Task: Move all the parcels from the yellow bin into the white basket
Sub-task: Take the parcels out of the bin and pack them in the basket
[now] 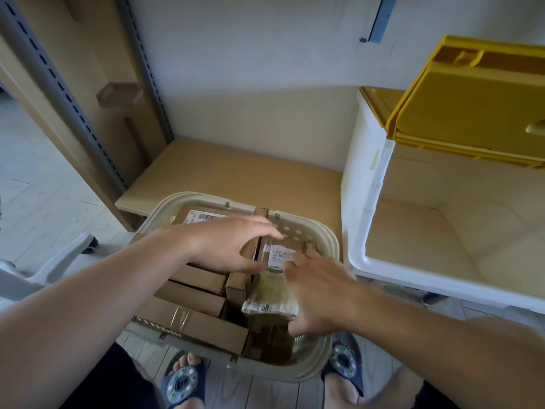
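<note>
Parcels being packed snug in the white basket

From the head camera: the white basket (320,360) sits on the floor between the person's feet, and it is full of brown parcels (194,296) standing side by side so more can fit. The left hand (227,246) has its fingers spread out flat over the boxes, maybe to hold them back and keep a gap. The right hand (315,293) rests with loose fingers against a wrapped parcel (272,290) with a white label, which leans in that gap; I cannot tell if it grips it. The yellow bin (365,184), white with a yellow lid flipped up, stands close on the right and looks empty, so this may be the last parcel
</note>
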